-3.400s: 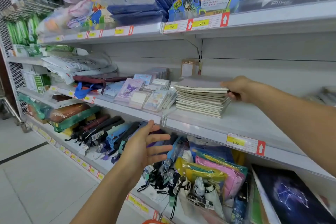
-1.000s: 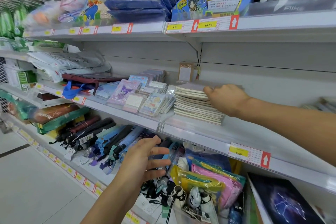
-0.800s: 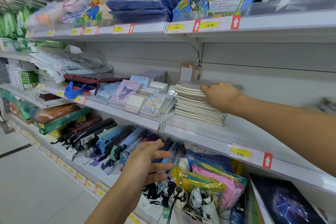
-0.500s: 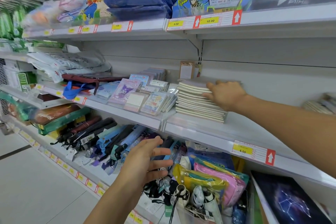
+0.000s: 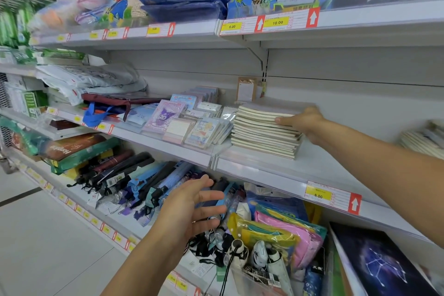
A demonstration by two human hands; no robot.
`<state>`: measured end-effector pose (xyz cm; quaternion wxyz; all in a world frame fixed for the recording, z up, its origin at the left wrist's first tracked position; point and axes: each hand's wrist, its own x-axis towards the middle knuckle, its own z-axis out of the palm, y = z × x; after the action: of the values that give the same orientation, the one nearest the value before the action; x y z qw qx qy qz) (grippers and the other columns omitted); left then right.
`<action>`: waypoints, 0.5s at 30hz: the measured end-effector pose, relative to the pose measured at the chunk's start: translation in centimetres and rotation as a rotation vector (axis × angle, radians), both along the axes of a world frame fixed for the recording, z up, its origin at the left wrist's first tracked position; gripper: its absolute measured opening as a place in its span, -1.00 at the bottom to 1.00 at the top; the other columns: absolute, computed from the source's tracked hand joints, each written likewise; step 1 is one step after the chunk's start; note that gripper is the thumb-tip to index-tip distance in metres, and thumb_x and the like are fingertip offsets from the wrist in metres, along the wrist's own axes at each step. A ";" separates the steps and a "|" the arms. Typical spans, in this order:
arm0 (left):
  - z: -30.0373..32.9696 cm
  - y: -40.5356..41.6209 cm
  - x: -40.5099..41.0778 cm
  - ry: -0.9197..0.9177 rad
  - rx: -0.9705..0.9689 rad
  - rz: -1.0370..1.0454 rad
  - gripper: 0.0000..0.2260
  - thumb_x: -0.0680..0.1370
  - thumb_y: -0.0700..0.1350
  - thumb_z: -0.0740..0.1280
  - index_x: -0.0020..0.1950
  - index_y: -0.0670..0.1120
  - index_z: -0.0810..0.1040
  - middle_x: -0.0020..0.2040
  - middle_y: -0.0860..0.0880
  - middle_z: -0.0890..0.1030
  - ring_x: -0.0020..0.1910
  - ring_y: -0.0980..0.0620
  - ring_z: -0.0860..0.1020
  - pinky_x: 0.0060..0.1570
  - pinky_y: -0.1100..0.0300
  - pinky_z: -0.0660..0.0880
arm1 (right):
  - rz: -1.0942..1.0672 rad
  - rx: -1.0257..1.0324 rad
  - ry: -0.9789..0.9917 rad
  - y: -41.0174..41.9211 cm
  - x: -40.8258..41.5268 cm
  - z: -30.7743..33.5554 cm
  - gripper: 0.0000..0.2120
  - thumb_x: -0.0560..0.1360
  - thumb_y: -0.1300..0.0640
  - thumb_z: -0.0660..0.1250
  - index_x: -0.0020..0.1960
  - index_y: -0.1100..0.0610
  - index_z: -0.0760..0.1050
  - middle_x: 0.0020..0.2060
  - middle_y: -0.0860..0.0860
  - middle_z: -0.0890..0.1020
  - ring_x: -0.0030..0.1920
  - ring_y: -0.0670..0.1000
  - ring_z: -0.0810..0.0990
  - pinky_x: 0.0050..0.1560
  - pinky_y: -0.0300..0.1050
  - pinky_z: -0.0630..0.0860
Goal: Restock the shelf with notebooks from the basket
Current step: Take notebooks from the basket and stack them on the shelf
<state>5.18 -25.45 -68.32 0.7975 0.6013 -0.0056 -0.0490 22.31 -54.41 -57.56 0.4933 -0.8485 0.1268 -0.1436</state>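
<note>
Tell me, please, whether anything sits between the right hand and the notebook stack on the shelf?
Nothing visible does. The right hand already touches the right side of the notebook stack on the shelf, fingers against its upper edges. The left hand hangs open lower down, in front of the umbrellas.

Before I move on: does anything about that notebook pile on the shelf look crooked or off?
Slightly. The notebook stack is uneven: its upper notebooks sit offset from the lower ones, edges not flush. The right hand touches its right side; the left hand hangs open below.
</note>
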 end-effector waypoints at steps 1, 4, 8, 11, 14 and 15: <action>-0.1 -0.1 0.1 0.003 0.003 -0.003 -0.73 0.57 0.08 0.30 0.18 -0.04 0.56 -0.05 -0.04 0.73 -0.13 -0.07 0.72 -0.37 0.18 0.59 | -0.003 -0.014 -0.008 0.0 0.2 -0.2 -0.32 0.28 -0.07 0.65 0.17 0.29 0.44 0.04 0.11 0.59 0.06 0.15 0.57 0.05 0.01 0.52; -0.1 -0.2 0.2 0.009 0.004 -0.001 -0.73 0.58 0.07 0.29 0.19 -0.04 0.56 -0.05 -0.05 0.73 -0.14 -0.08 0.72 -0.37 0.18 0.60 | -0.063 -0.094 -0.049 0.2 0.5 -0.4 -0.44 0.26 -0.14 0.64 -0.11 0.21 0.41 -0.20 0.03 0.53 -0.18 0.04 0.53 -0.21 -0.07 0.46; 0.2 -0.1 0.4 0.013 -0.005 0.019 -0.73 0.60 0.06 0.28 0.19 -0.05 0.57 -0.05 -0.06 0.73 -0.14 -0.08 0.72 -0.37 0.17 0.60 | -0.143 -0.289 -0.115 0.9 -0.2 -1.1 -0.45 0.31 -0.27 0.55 -0.19 0.16 0.40 -0.27 0.06 0.54 -0.23 0.07 0.55 -0.39 -0.10 0.37; 0.3 -0.2 0.2 0.014 -0.011 0.026 -0.75 0.60 0.05 0.28 0.18 -0.05 0.58 -0.05 -0.05 0.73 -0.14 -0.07 0.72 -0.38 0.18 0.59 | -0.188 -0.460 -0.051 1.6 -0.5 -1.3 -0.26 0.41 -0.29 0.45 0.30 0.25 0.39 0.21 0.22 0.55 0.31 0.26 0.47 0.03 0.07 0.53; 0.3 0.0 0.1 0.012 -0.007 0.029 -0.77 0.61 0.04 0.28 0.16 -0.05 0.57 -0.08 -0.03 0.73 -0.15 -0.06 0.72 -0.38 0.17 0.60 | -0.177 -0.824 -0.177 3.1 -1.1 -0.5 -0.06 0.45 -0.28 0.42 0.59 0.13 0.05 0.58 0.22 0.06 0.59 0.25 -0.03 0.48 0.22 0.19; 0.3 0.0 0.1 0.012 -0.002 0.033 -0.77 0.61 0.04 0.28 0.16 -0.05 0.57 -0.09 -0.02 0.73 -0.16 -0.06 0.72 -0.38 0.18 0.60 | -0.092 -0.918 -0.277 3.9 -1.1 0.1 -0.09 0.45 -0.27 0.42 0.59 0.10 0.08 0.59 0.19 0.07 0.59 0.23 -0.01 0.50 0.21 0.16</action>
<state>5.29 -25.43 -68.00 0.7989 0.6002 0.0091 -0.0394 21.22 -50.49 -57.50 0.0732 -0.9451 0.0209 -0.3179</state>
